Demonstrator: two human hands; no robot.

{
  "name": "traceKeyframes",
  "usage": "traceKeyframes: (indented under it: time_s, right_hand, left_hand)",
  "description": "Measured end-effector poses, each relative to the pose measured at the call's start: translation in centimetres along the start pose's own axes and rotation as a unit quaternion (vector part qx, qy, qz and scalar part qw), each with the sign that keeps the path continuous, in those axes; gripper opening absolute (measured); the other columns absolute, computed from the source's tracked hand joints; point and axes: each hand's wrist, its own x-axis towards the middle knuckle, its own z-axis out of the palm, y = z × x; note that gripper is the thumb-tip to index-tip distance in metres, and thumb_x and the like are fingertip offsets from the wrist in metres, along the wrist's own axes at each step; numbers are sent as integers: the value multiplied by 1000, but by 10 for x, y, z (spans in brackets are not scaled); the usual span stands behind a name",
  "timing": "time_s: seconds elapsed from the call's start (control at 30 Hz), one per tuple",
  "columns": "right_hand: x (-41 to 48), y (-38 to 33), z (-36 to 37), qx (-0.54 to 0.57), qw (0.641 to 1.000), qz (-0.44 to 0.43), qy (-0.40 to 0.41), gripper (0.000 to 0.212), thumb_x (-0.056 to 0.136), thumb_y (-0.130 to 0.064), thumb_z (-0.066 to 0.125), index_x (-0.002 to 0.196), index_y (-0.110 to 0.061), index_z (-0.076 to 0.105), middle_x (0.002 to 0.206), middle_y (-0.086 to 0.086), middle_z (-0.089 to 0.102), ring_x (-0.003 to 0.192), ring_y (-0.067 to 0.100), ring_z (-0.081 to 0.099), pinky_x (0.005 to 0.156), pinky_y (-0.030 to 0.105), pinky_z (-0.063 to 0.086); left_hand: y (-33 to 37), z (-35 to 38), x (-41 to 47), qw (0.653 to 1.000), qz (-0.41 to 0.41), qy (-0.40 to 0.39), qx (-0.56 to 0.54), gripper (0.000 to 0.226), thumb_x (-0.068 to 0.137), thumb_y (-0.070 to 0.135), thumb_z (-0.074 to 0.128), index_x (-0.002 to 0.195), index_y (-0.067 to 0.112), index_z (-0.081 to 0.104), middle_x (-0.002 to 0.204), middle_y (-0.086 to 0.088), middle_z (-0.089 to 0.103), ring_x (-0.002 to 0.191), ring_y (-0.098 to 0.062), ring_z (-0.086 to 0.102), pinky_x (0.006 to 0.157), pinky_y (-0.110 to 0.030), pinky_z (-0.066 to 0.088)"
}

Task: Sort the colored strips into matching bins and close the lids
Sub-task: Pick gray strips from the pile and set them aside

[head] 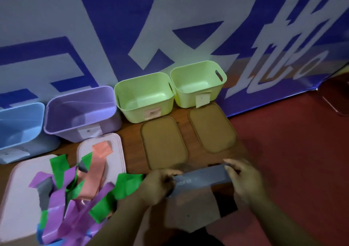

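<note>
Head: flat grey strip (202,179) between left hand (158,186), right hand (244,179)

Straight ahead of the left hand (158,185) and right hand (245,179), two brown lids (163,142) lie flat on the table (132,145), low enough to pass over. Beyond them two green bins (136,113) stand touching, tops open, and the blue banner (113,38) closes off the far side. The grey strip (202,179) spans the gap between the hands. Left of the left hand, a loose heap of strips (75,194) covers two pink lids (18,189). Beyond the heap stand the purple bin (62,128) and blue bin (37,145), both open. Right of the right hand spreads the bare red surface (292,151).
</note>
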Motion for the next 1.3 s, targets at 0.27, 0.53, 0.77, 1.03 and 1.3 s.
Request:
traceKeyframes:
  time_s: [0.27,0.53,0.77,1.03,1.3]
  right_hand:
    - [28,102,-25,-87,996,18,-12,20,89,-9,67,107,-12,76,105,10,72,94,29,67,78,22,42]
    - [42,145,-23,-99,994,35,-8,22,82,2,70,99,-10,75,96,12,68,84,33,65,77,32,50]
    - [35,105,-9,-139,989,-53,5,20,83,-19,72,103,-16,74,111,7,68,97,29,61,88,36,46]
    - [24,15,69,-83,967,-170,-172,28,86,-28,68,113,-19,71,119,-4,63,111,20,57,94,30,47]
    - [-5,-80,159,-70,939,-250,-225,30,75,-29,74,105,-25,71,113,-5,65,104,19,63,91,27,49]
  left_hand:
    - [28,74,77,992,-9,0,130,38,86,27,55,122,31,67,117,12,70,105,-2,63,94,-18,46]
    - [28,105,108,954,-11,58,293,46,81,36,54,126,38,62,124,5,64,113,-22,59,94,-35,48]
    - [13,79,75,962,-23,112,247,50,77,39,58,127,32,61,123,4,60,112,-21,57,94,-38,50]
    - [-10,18,-8,950,-33,231,210,46,77,31,62,123,33,62,103,5,64,90,-21,63,78,-33,54]
    - [-73,-48,-106,914,-103,321,224,44,76,42,59,119,30,65,111,6,62,96,-20,63,81,-32,53]
